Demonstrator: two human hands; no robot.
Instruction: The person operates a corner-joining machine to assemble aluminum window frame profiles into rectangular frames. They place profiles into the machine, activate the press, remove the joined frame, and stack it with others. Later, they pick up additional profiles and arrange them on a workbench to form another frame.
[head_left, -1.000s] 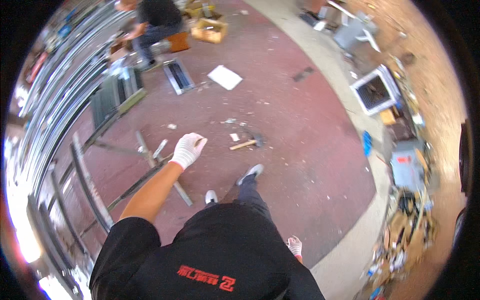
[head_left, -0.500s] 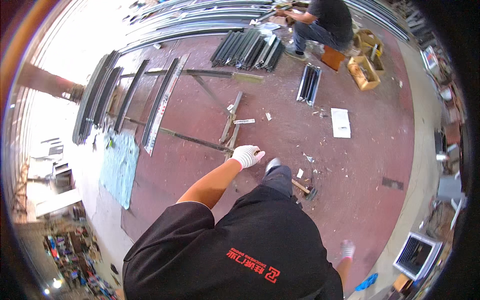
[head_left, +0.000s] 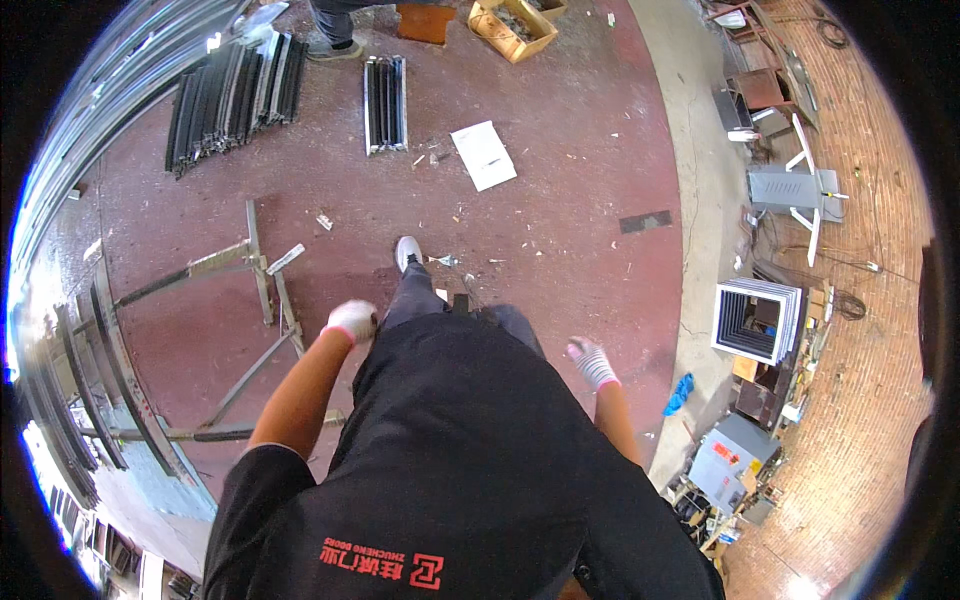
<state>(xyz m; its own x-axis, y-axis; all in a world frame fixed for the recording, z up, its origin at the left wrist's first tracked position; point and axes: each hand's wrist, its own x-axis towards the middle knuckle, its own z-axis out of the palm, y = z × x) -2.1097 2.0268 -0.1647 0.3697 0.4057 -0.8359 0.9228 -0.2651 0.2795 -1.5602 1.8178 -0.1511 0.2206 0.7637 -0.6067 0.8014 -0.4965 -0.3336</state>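
My left hand (head_left: 352, 321), in a white knit glove with a pink cuff, hangs beside my left thigh with its fingers curled. Its palm is turned away, so whether anything is inside is hidden. To its left, nearest to it, stands a low frame of metal bars (head_left: 285, 300) on the floor. My right hand (head_left: 592, 362), in a striped white glove, hangs out from my right side over the floor, its fingers loosely bent and apart; no object shows in it. A dark hammer head (head_left: 460, 303) lies just ahead of my body, its handle hidden.
Dark metal profiles lie in a stack (head_left: 235, 100) and a smaller bundle (head_left: 385, 105). A white paper sheet (head_left: 484, 156) and scraps dot the red floor. A wooden box (head_left: 513, 30) stands near another person's shoe (head_left: 335, 50). Square frames (head_left: 757, 320) and a blue cloth (head_left: 679, 395) are right.
My view has swung right, so the metal frame, profiles and paper sit further left. My left hand has drawn back beside my thigh. My right hand now shows further forward.
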